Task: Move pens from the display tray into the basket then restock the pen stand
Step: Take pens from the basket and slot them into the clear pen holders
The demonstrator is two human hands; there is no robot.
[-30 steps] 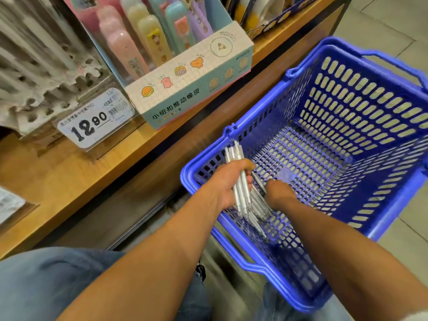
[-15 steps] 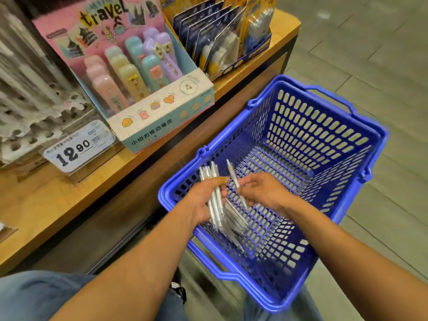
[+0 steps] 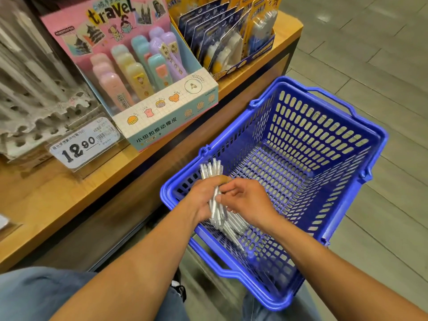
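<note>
The left hand (image 3: 203, 200) is curled round a bundle of pens (image 3: 214, 195), gripping it about mid-length, thumb across the front. The bundle stands nearly upright, its long axis running from the clicker ends, which rise above the fist and point away from the person toward the shelf, down to the tips that fan out below the fist toward the basket floor. The pens are slim, pale and translucent, silvery-white, all of one kind; fine detail is blurred.

The right hand (image 3: 245, 200) sits just beside the left, its fingertips touching the bundle from the right side with fingers bent; whether it pinches a single pen or merely steadies the bunch cannot be told.

Both hands and the pens are inside the near left corner of the blue basket (image 3: 347, 126), a slotted plastic one with its handles folded down, resting near the person's knees on the tiled floor (image 3: 370, 54).

To the left runs a wooden shelf (image 3: 58, 205) carrying a pastel eraser display box (image 3: 166, 112) marked "travel", a price tag (image 3: 83, 144) reading 12.90, and a yellow-and-navy box of carded packs (image 3: 231, 38). The grey holed pen stand (image 3: 34, 107) is at the far left.
</note>
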